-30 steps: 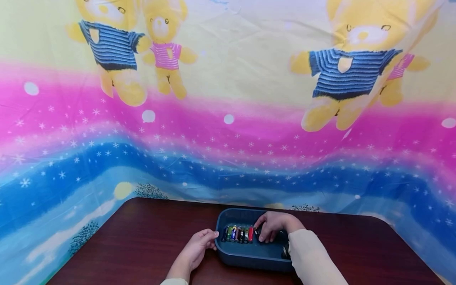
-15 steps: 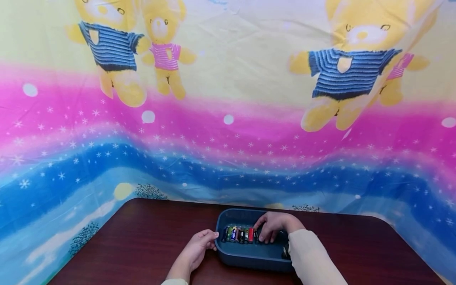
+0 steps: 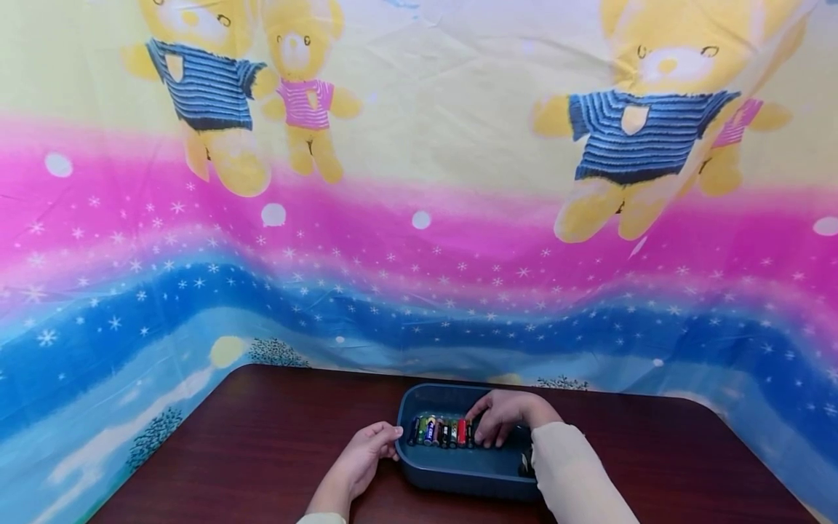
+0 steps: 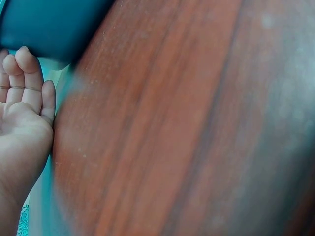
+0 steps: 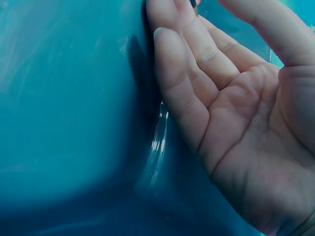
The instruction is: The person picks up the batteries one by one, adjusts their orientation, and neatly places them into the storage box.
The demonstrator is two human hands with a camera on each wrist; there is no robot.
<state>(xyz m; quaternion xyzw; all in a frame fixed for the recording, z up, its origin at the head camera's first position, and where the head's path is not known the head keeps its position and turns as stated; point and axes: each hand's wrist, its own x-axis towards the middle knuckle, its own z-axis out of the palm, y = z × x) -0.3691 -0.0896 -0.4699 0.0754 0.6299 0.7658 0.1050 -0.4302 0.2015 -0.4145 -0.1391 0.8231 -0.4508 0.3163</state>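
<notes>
A dark blue plastic tray (image 3: 458,479) stands on the table. Along its left half, several batteries (image 3: 445,432) of mixed colours lie side by side in a row. My left hand (image 3: 363,455) holds the tray's left end, thumb at the rim; in the left wrist view its fingers (image 4: 28,73) bend against the wall. Inside the tray, my right hand (image 3: 500,416) pinches a black battery (image 3: 469,434) at the row's right end, beside a red one. Only a small dark bit of the battery (image 5: 194,6) shows past the fingers in the right wrist view.
A black object (image 3: 525,463) lies in the tray's front right corner, partly hidden by the right sleeve (image 3: 576,473). The dark brown wooden table (image 3: 262,437) extends on both sides. Behind it hangs a cloth (image 3: 419,255) printed with bears.
The black battery in my right fingers has shifted slightly left and straightened, from tilted and apart to lying against the red one. My left hand has stayed on the tray's end.
</notes>
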